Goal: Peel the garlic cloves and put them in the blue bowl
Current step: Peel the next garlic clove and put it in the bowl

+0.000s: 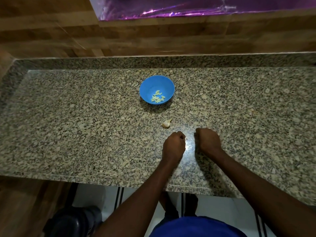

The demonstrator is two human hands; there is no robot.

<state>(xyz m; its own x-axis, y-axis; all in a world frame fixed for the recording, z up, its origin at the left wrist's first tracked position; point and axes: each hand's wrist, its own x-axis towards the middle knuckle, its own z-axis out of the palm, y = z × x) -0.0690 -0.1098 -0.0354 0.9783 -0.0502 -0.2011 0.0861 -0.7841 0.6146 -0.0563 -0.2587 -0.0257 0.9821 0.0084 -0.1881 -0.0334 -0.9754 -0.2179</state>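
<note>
Resting on the granite counter [85, 134], the left hand [174, 144] and right hand [209, 140] are curled, nothing seen held. Peeled cloves [158, 98] lie in the blue bowl [148, 86]; an unpeeled garlic piece [167, 123] sits near the hands, probably kept within reach for peeling.

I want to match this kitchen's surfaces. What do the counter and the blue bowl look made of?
The counter looks like polished granite: speckled beige, grey and black grain, with a glare patch between the hands. The blue bowl looks like plastic, judging by its even, saturated colour and soft sheen, though glazed ceramic cannot be ruled out.
</note>
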